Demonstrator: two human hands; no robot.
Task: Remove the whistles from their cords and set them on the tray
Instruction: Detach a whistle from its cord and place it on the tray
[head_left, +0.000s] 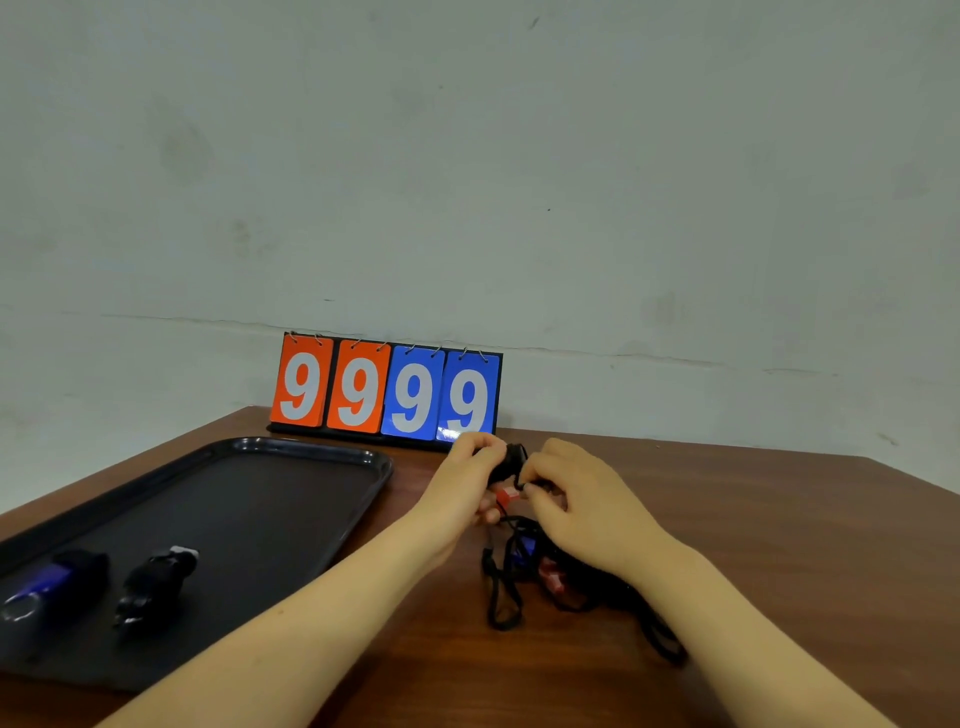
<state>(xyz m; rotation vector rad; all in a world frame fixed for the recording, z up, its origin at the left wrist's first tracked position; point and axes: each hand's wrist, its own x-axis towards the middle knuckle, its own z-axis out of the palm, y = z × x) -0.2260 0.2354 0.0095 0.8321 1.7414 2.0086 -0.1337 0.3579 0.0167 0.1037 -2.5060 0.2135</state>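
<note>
My left hand (467, 480) grips a black whistle with a red part (509, 470), held above the wooden table. My right hand (576, 501) pinches the cord clip right beside that whistle. Below the hands a tangle of black cords (506, 587) lies on the table, with a blue whistle (524, 548) and a red whistle (551, 574) partly hidden among them. On the black tray (291, 457) to the left lie two loose whistles: a blue and black one (49, 584) and a black one (156, 582).
A flip scoreboard (387, 389) showing 9 9 9 9 stands at the back of the table against the wall. The table's right edge (930, 491) runs diagonally at the far right.
</note>
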